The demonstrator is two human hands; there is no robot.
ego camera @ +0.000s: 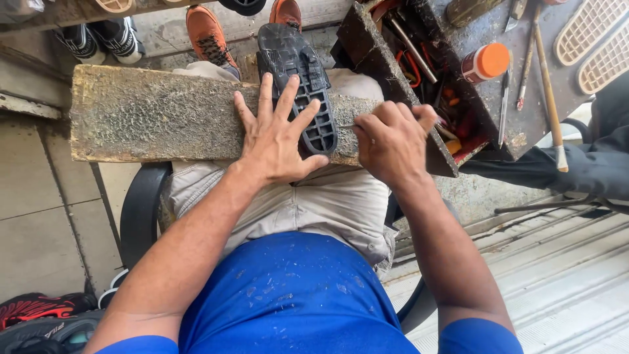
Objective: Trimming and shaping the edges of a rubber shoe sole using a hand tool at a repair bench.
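Black rubber sole (298, 78) lies tread-up on a worn board (151, 115) across the lap. Left hand (278, 134) presses it flat, fingers spread wide. Right hand (393, 141) is closed around a thin blade, largely hidden, at the sole's edge. Judged step: trimming; next calls for steady pressure.

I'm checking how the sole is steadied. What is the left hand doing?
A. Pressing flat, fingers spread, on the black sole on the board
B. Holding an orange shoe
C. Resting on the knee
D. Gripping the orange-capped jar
A: the left hand lies open with spread fingers on the black sole, which rests across the board, while the right hand works at the sole's edge.
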